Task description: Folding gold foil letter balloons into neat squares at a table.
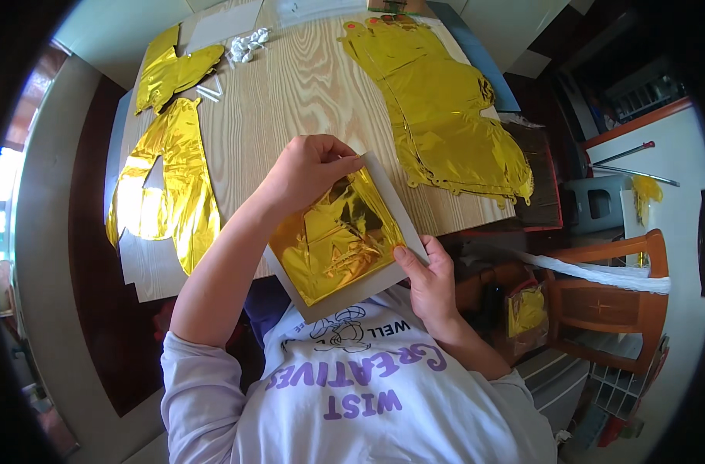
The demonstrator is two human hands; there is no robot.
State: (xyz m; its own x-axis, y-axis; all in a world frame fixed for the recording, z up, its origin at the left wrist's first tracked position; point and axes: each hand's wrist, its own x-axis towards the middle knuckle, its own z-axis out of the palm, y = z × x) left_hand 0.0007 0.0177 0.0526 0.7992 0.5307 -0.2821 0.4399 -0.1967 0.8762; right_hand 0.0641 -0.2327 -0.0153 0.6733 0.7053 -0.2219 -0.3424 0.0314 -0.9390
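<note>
In front of my chest I hold a flat grey card (387, 193) with a folded gold foil balloon (341, 240) lying on it. My left hand (317, 170) comes over the far edge, its thumb and fingers pinched at the foil's upper corner. At the card's right edge my right hand (430, 282) grips, thumb on top and fingers underneath. The foil is creased and shiny. To the left on the table lies a flat gold foil balloon (190, 155) with an opening in its middle, and another gold foil piece (174, 69) beyond it.
A pile of flat gold foil balloons (437, 100) covers the table's right side. White crumpled bits (248, 46) and short white sticks (208, 93) sit at the far left of the wooden table (306, 85). A wooden chair (607, 301) with white cord stands at right.
</note>
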